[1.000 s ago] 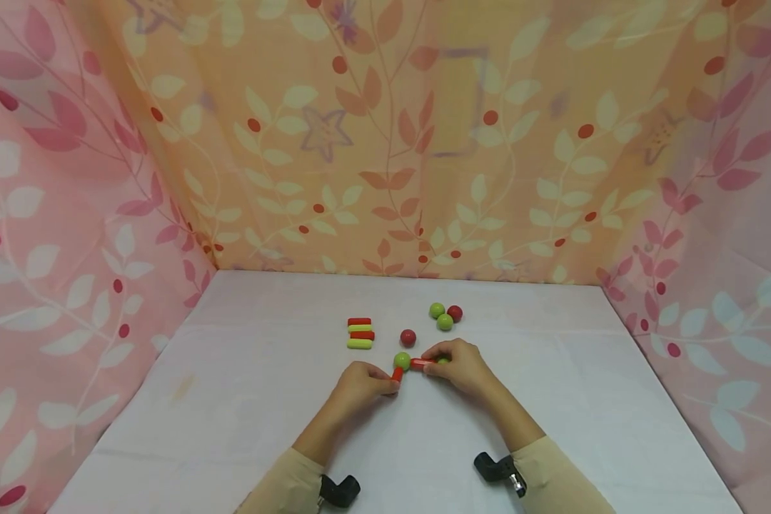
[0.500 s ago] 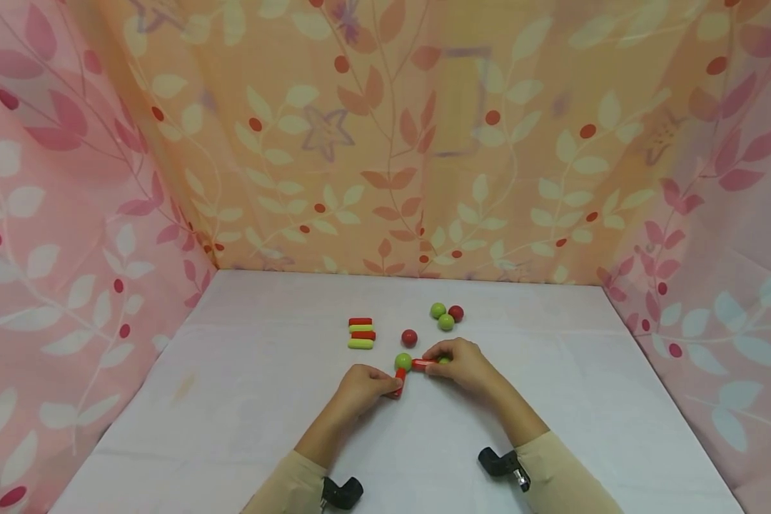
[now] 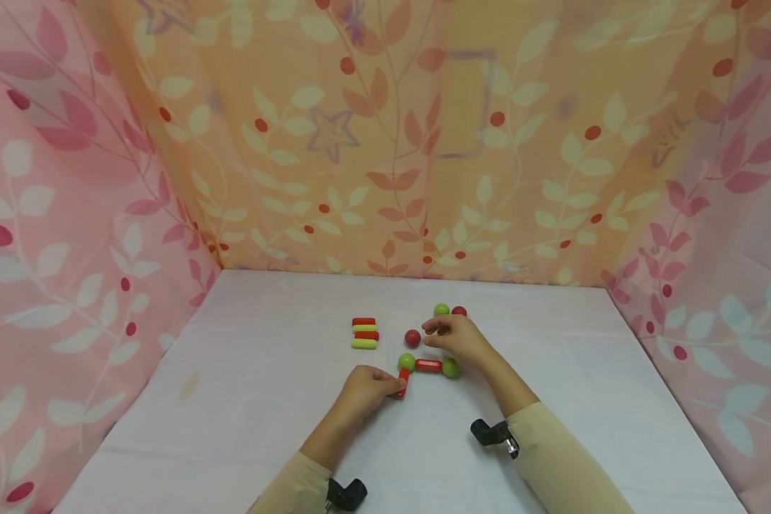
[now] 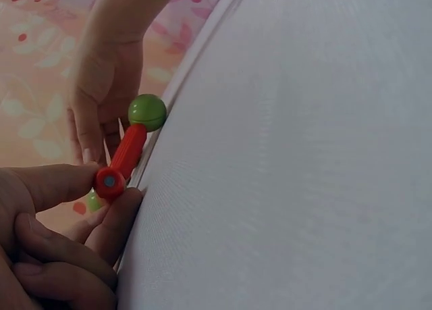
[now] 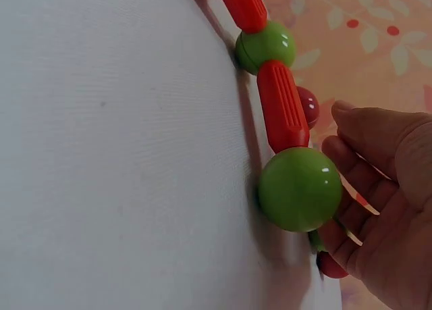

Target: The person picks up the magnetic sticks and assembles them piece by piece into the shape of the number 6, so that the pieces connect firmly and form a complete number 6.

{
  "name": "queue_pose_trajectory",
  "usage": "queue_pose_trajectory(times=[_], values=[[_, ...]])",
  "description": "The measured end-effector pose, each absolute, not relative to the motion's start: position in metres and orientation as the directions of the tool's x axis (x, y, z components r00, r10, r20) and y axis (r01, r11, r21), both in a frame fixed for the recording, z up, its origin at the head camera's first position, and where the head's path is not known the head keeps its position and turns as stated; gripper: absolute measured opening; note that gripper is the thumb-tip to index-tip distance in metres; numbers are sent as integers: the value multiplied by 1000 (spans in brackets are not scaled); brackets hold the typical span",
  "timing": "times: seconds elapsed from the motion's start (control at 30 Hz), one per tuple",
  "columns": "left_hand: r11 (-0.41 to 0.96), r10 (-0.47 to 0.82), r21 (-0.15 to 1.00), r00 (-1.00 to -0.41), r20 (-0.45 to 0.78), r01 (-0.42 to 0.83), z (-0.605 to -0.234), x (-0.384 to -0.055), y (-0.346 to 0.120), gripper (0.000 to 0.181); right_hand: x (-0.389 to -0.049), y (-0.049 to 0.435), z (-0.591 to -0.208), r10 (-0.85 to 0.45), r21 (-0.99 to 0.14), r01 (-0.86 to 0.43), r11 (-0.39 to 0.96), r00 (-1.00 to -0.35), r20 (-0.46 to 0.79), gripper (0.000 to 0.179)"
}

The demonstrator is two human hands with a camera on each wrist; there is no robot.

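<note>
In the head view, the near red rod (image 3: 403,375) is pinched as before by the fingers of the left hand (image 3: 365,389), its far end set against the corner green ball (image 3: 407,363). The side red rod (image 3: 428,366), gripped half a second ago, has been released on the bench (image 3: 263,407); the right hand (image 3: 464,339) has been moved near the loose red ball (image 3: 412,338). In the left wrist view, the near rod's dotted end is held between fingers. In the right wrist view, the right fingers are loosely bent, released, beside the end green ball (image 5: 301,189).
</note>
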State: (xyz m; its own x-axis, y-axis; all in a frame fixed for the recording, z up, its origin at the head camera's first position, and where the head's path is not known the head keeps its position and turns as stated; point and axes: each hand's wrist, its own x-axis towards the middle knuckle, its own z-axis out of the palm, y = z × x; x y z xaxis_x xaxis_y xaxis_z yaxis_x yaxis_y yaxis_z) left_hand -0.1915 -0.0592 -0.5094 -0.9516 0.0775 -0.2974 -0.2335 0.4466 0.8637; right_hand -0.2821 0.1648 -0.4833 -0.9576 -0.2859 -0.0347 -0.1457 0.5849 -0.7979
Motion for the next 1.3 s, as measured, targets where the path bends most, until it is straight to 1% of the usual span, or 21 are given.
queue_pose_trajectory(times=[0.23,0.37,0.47,0.67,1.1,1.3], values=[[443,82,864,-948,-308,-242,-512,-192,-60,31,-294,158,-490,-319,-823,-158,545,-947,-30,33],[436,89,867,-947,-309,-242,-512,-192,-60,32,-296,153,-490,-335,-815,-176,552,-942,-23,36],[437,91,868,-949,-302,-235,-511,-192,-60,33,-297,149,-492,-328,-810,-163,563,-944,-38,37],[436,89,872,-954,-287,-222,-510,-192,-61,32,-296,145,-495,-299,-794,-130,594,-952,-68,36],[446,71,867,-957,-281,-222,-511,-191,-60,31,-294,141,-498,-266,-784,-112,610,-961,-69,32],[457,62,861,-958,-281,-223,-511,-191,-60,32,-294,140,-499,-256,-778,-122,616,-965,-51,30]])
